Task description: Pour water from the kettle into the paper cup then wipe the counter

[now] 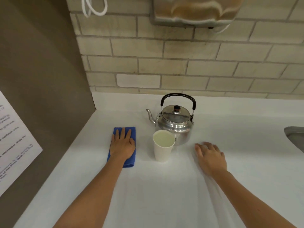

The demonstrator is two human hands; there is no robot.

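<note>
A blue cloth [122,146] lies on the white counter [164,195], left hand [122,143] pressed flat on it, fingers spread. Right hand [210,157] rests open, holding nothing. The paper cup [163,145], filled, stands touching the steel kettle [175,122] behind it. The cloth looks soft; the full cup tips easily. Open room lies nearer; a sink [295,137] edges the right.

The kettle [175,122] was polished metal, mirror-glossy, with a black handle that looked like plastic. The paper cup [162,148] was matt white. The cloth [122,146] was blue with a soft, napped surface. The counter [164,195] was smooth white with a faint sheen. The wall [181,63] was rough, matt brick.
</note>
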